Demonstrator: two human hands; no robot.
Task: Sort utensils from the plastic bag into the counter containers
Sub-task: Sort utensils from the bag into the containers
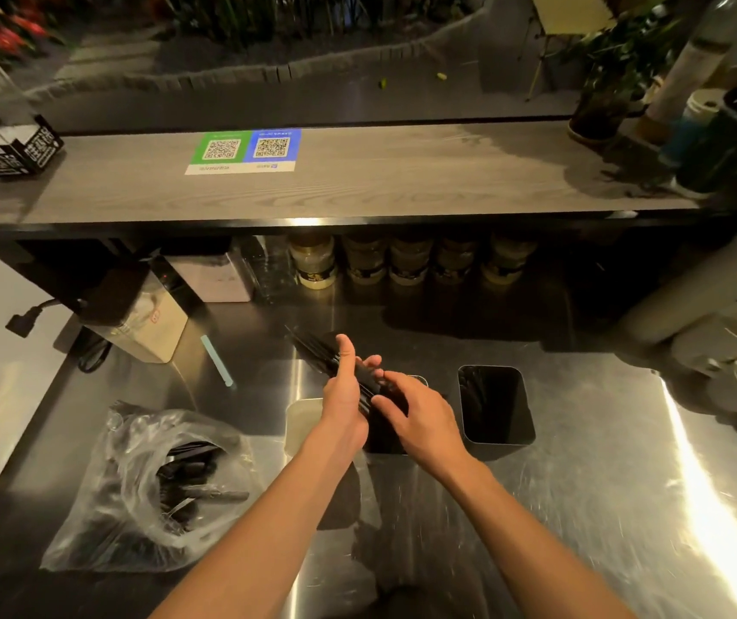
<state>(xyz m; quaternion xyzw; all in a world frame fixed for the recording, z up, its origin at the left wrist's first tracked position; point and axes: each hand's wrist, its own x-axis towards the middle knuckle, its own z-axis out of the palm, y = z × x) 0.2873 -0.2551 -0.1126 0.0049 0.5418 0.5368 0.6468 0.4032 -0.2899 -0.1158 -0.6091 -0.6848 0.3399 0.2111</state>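
1. Centre frame: the left hand grips a bundle of black utensils, thumb raised.
2. The right hand curls its fingers round the bundle's near end.
3. The bundle slants toward the upper left, over the middle container.
4. The pale container sits left. The dark container sits right, its contents unclear.
5. Lower left, the plastic bag holds more black utensils.
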